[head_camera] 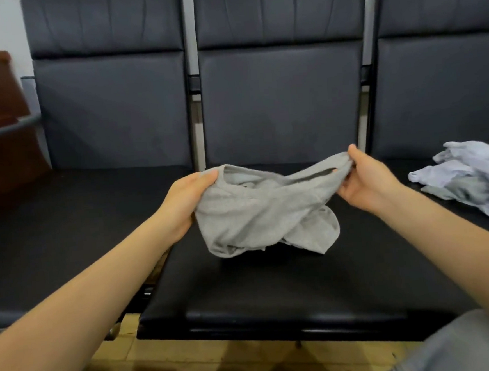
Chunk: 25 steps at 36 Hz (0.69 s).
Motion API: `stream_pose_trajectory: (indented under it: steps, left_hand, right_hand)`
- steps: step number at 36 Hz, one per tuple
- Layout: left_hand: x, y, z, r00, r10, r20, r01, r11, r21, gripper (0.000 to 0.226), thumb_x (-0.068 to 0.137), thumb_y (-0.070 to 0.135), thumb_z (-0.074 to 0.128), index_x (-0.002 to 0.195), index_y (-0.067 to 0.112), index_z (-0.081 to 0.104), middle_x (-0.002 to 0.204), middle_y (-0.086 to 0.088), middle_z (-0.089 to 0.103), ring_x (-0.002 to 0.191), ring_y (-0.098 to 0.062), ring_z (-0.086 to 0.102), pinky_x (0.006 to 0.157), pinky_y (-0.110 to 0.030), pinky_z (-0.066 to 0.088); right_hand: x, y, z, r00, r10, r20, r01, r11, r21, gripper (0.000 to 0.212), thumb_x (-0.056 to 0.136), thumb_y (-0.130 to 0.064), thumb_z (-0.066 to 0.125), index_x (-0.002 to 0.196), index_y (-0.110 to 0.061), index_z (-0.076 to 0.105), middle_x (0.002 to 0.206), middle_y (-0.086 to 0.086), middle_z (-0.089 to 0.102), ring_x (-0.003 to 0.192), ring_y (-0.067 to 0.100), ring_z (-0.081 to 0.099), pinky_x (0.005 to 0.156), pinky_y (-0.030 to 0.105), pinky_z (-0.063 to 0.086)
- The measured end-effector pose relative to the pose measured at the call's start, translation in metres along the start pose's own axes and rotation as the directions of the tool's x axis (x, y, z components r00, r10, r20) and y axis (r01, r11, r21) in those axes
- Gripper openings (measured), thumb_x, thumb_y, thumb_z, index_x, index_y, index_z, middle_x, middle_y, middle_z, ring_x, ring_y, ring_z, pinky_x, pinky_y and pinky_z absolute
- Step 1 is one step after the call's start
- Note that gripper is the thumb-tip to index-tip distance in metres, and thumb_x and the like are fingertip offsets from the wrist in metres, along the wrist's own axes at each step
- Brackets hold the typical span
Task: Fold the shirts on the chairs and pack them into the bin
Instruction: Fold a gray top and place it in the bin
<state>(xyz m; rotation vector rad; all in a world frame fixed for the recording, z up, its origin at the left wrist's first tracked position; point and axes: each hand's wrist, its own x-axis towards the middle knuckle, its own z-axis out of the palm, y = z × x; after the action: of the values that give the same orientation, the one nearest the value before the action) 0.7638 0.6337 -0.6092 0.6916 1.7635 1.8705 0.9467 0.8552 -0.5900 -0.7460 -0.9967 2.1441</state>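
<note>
Shirt [257,213] stretched left-right, collar up

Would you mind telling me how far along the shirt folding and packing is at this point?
Nothing looks finished yet: no folded shirt and no bin are in view. In hand is the grey shirt, bunched and unfolded, gripped by the left hand and the right hand above the middle seat. Left to do: fold it, then the crumpled pale shirts on the right-hand seat, then pack everything.
</note>
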Motion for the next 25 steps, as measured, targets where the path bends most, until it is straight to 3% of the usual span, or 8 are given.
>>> stream_pose_trajectory:
  steps: [5,9,12,15,17,20,23,25]
  left_hand:
    - [-0.007,-0.018,0.012,0.994,-0.104,0.037,0.107,0.991,-0.085,0.028,0.093,0.02,0.062,0.118,0.008,0.061,0.117,-0.01,0.068,0.108,-0.022,0.065,0.092,-0.038,0.053]
    - [-0.014,-0.032,0.01,0.963,-0.19,0.192,0.209,0.974,-0.082,0.029,0.092,0.012,0.061,0.121,0.009,0.062,0.117,-0.009,0.069,0.109,-0.022,0.066,0.093,-0.038,0.052]
    - [-0.022,-0.042,0.004,0.91,-0.26,0.322,0.234,0.965,0.118,0.029,0.088,0.01,0.067,0.117,0.011,0.065,0.112,-0.007,0.071,0.107,-0.021,0.066,0.093,-0.036,0.05]
    - [-0.033,-0.045,-0.003,0.89,-0.256,0.377,0.089,0.91,0.406,0.023,0.081,0.013,0.075,0.103,0.015,0.071,0.102,-0.001,0.074,0.099,-0.016,0.068,0.087,-0.029,0.051]
    - [-0.039,-0.041,-0.006,0.899,-0.224,0.376,0.009,0.869,0.495,0.022,0.083,0.016,0.074,0.104,0.015,0.071,0.103,0.001,0.074,0.1,-0.013,0.069,0.091,-0.028,0.051]
    - [-0.043,-0.039,-0.009,0.902,-0.213,0.377,-0.01,0.861,0.509,0.028,0.083,0.028,0.075,0.107,0.014,0.071,0.105,0.0,0.074,0.102,-0.015,0.068,0.096,-0.031,0.051]
    - [-0.046,-0.039,-0.012,0.927,-0.188,0.324,0.047,0.916,0.398,0.045,0.078,0.044,0.072,0.107,0.01,0.072,0.107,-0.005,0.073,0.107,-0.02,0.067,0.102,-0.038,0.048]
    - [-0.045,-0.034,-0.013,0.964,-0.151,0.22,0.103,0.971,0.217,0.038,0.09,0.038,0.063,0.111,0.007,0.071,0.111,-0.008,0.072,0.111,-0.023,0.065,0.102,-0.039,0.047]
  right_hand:
    - [-0.007,0.031,-0.013,0.962,0.207,0.178,-0.175,0.968,-0.182,0.038,0.093,-0.034,0.06,0.119,-0.007,0.052,0.099,0.012,0.063,0.06,0.017,0.064,0.052,0.025,0.054]
    - [-0.021,0.053,-0.027,0.886,0.319,0.338,-0.082,0.823,-0.562,0.039,0.076,-0.011,0.071,0.115,-0.006,0.065,0.111,0.009,0.071,0.098,0.017,0.07,0.082,0.03,0.056]
    - [-0.028,0.067,-0.039,0.882,0.368,0.293,0.067,0.518,-0.853,0.062,0.068,-0.023,0.084,0.117,0.008,0.06,0.117,0.015,0.068,0.11,0.026,0.065,0.098,0.04,0.051]
    - [-0.034,0.067,-0.047,0.909,0.306,0.282,0.22,0.221,-0.95,0.044,0.068,-0.032,0.084,0.08,0.0,0.057,0.074,0.0,0.057,0.069,0.01,0.054,0.069,0.023,0.051]
    - [-0.04,0.063,-0.048,0.908,0.297,0.296,0.264,0.144,-0.954,0.04,0.08,-0.027,0.077,0.064,-0.017,0.042,0.059,-0.01,0.039,0.052,0.003,0.034,0.049,0.014,0.03]
    - [-0.045,0.063,-0.053,0.892,0.275,0.358,0.295,0.244,-0.924,0.027,0.089,-0.027,0.068,0.072,-0.012,0.054,0.066,-0.01,0.052,0.06,0.002,0.046,0.057,0.012,0.038]
    - [-0.043,0.063,-0.049,0.928,0.18,0.325,0.141,0.64,-0.755,0.02,0.098,-0.015,0.053,0.11,-0.003,0.064,0.108,0.008,0.071,0.095,0.018,0.068,0.085,0.03,0.055]
    - [-0.044,0.052,-0.038,0.961,0.112,0.254,0.052,0.827,-0.56,0.021,0.101,-0.013,0.047,0.113,-0.003,0.061,0.108,0.013,0.069,0.086,0.02,0.071,0.07,0.029,0.058]
